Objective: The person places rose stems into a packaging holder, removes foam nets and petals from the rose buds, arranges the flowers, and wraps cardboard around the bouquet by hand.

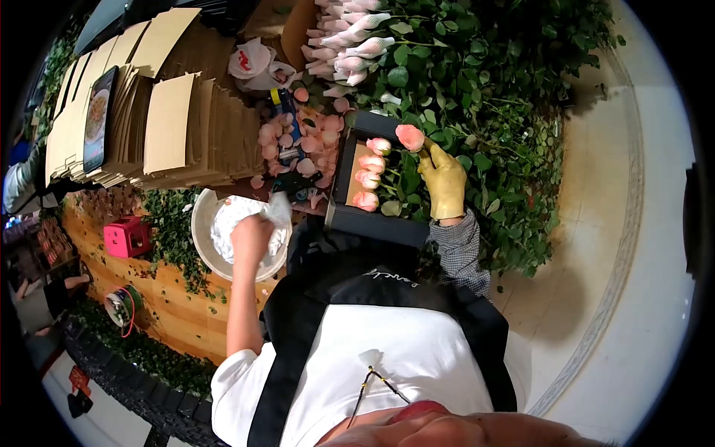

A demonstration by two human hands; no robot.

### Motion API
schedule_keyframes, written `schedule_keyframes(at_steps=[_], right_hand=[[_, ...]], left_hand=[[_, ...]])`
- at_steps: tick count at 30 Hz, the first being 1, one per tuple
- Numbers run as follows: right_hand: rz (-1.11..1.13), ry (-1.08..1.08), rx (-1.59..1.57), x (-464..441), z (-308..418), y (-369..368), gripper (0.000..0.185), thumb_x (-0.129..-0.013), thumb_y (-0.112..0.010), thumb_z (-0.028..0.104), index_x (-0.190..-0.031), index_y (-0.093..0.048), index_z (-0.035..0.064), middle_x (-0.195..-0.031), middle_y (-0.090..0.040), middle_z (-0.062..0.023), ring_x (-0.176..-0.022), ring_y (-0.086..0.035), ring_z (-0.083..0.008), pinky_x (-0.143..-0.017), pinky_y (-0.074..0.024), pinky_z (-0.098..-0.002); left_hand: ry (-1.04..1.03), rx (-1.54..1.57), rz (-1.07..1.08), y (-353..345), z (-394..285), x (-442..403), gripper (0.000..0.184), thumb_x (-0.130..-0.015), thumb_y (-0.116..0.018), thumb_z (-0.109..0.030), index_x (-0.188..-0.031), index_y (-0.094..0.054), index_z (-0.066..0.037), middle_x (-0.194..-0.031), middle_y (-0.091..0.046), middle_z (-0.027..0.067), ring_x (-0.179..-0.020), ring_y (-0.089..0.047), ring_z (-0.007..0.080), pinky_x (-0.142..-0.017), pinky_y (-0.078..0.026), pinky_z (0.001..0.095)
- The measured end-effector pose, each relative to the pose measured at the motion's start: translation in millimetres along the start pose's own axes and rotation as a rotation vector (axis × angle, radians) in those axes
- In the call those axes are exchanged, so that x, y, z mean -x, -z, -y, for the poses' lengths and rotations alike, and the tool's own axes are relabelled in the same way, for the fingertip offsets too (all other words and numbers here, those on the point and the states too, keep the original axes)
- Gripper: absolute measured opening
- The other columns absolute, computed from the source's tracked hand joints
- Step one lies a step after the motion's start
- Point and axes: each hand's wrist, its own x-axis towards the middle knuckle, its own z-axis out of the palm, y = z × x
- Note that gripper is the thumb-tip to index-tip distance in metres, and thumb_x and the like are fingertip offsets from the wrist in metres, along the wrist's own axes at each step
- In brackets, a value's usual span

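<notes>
My bare left hand [251, 237] is over a round tub [202, 249] of white pieces, its fingers closed on a whitish net sleeve [279, 210]. A yellow glove covers my right hand [444, 182], which pinches a pink rose [410, 137] just below its bloom. Between my hands is a black box [376, 225]. Several pink roses [366, 200] lie in a column inside it, their heads to the left and green leaves to the right. The rose in my right hand is above the box's upper right part.
Cardboard stacks [171, 123] bear a phone [98, 119] at the upper left. Loose petals [320, 141] lie beside the box. Net-wrapped roses [357, 45] and heaped leafy stems [506, 141] are beyond. A pink stool [126, 237] stands on the left. Parts of other people show at the left edge.
</notes>
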Motion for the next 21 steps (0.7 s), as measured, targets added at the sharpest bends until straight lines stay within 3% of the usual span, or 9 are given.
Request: schedule_keyframes(at_steps=[2, 6, 8, 10, 13, 14, 15, 16, 21], right_hand=[[0.02, -0.016, -0.008, 1.5, 6.4, 5.1, 0.026, -0.096, -0.067, 0.022, -0.122, -0.072, 0.0179, -0.076, -0.069, -0.0105, -0.071, -0.067, -0.0307, -0.068, -0.0524, -0.0424], [0.039, -0.037, -0.003, 4.5, 4.5, 4.4, 0.028, -0.096, -0.067, 0.022, -0.123, -0.071, 0.0202, -0.075, -0.069, -0.0091, -0.072, -0.068, -0.029, -0.07, -0.0527, -0.0418], [0.032, 0.0, 0.014, 8.1, -3.0, 0.6, 0.029, -0.095, -0.067, 0.022, -0.124, -0.071, 0.0209, -0.077, -0.071, -0.0083, -0.073, -0.068, -0.0281, -0.071, -0.053, -0.0412], [0.024, 0.04, 0.031, 11.0, 1.2, 5.2, 0.029, -0.095, -0.067, 0.022, -0.124, -0.071, 0.0189, -0.077, -0.071, -0.0085, -0.072, -0.069, -0.0275, -0.07, -0.0533, -0.0405], [0.086, -0.011, -0.075, 17.0, 13.5, 20.4, 0.03, -0.098, -0.066, 0.011, -0.128, -0.07, 0.0121, -0.082, -0.074, -0.0084, -0.068, -0.07, -0.0163, -0.065, -0.0544, -0.0318], [0.097, -0.03, -0.11, 18.3, 17.2, 23.4, 0.031, -0.098, -0.066, 0.01, -0.128, -0.069, 0.0114, -0.084, -0.074, -0.0092, -0.07, -0.071, -0.0159, -0.066, -0.0546, -0.0317], [0.106, -0.051, -0.145, 19.0, 19.2, 26.3, 0.032, -0.097, -0.066, 0.009, -0.129, -0.069, 0.0107, -0.087, -0.075, -0.01, -0.073, -0.072, -0.0155, -0.067, -0.0547, -0.0316], [0.019, 0.011, -0.15, 20.9, 13.6, 21.0, 0.029, -0.095, -0.069, 0.019, -0.124, -0.071, 0.0154, -0.078, -0.072, -0.0116, -0.07, -0.069, -0.0294, -0.068, -0.0541, -0.0412], [0.03, 0.033, 0.056, 24.4, 27.1, 39.7, 0.038, -0.09, -0.072, 0.018, -0.128, -0.069, 0.0186, -0.094, -0.073, -0.0156, -0.085, -0.07, -0.0353, -0.076, -0.0553, -0.0447]], left_hand=[[0.16, -0.135, 0.031, -34.2, 87.7, -0.2, 0.055, -0.087, -0.076, -0.041, -0.12, -0.065, 0.001, -0.108, -0.07, 0.0251, -0.092, -0.069, 0.043, -0.078, -0.056, 0.0501], [0.095, -0.069, -0.125, -20.7, 84.0, -1.8, 0.09, -0.087, -0.079, -0.04, -0.15, -0.034, 0.005, -0.13, -0.055, 0.0367, -0.114, -0.063, 0.0467, -0.091, -0.055, 0.0481], [-0.024, 0.131, 0.006, 11.9, 10.3, -9.2, 0.064, -0.091, -0.077, -0.033, -0.136, -0.055, 0.006, -0.116, -0.069, 0.0274, -0.106, -0.069, 0.0424, -0.089, -0.056, 0.0456], [-0.214, 0.683, 0.081, 32.7, -73.9, -12.5, 0.031, -0.094, -0.073, -0.014, -0.122, -0.068, 0.0, -0.105, -0.075, 0.0151, -0.096, -0.072, 0.0217, -0.081, -0.055, 0.0329], [-0.627, 0.776, -0.083, 18.5, -153.5, -32.3, 0.045, -0.091, -0.076, -0.011, -0.132, -0.06, -0.002, -0.116, -0.068, 0.0104, -0.099, -0.068, 0.0199, -0.08, -0.055, 0.0306], [-0.698, 0.876, -0.105, 13.2, -177.0, -38.2, 0.056, -0.085, -0.08, -0.014, -0.136, -0.056, -0.006, -0.121, -0.065, 0.0151, -0.107, -0.067, 0.0341, -0.09, -0.054, 0.0378], [-0.743, 0.94, -0.043, 9.4, -197.8, -40.4, 0.067, -0.083, -0.082, -0.016, -0.14, -0.05, -0.004, -0.126, -0.063, 0.0177, -0.111, -0.066, 0.0346, -0.092, -0.054, 0.0385], [-0.865, 0.874, -0.142, 3.4, -214.2, -44.7, 0.073, -0.084, -0.082, -0.018, -0.144, -0.044, -0.002, -0.128, -0.061, 0.0205, -0.115, -0.064, 0.0353, -0.094, -0.054, 0.0394], [-0.843, 0.814, -0.171, -14.0, -247.5, -48.8, 0.078, -0.084, -0.081, -0.016, -0.148, -0.038, -0.002, -0.123, -0.067, 0.0161, -0.107, -0.069, 0.032, -0.089, -0.056, 0.0396]])
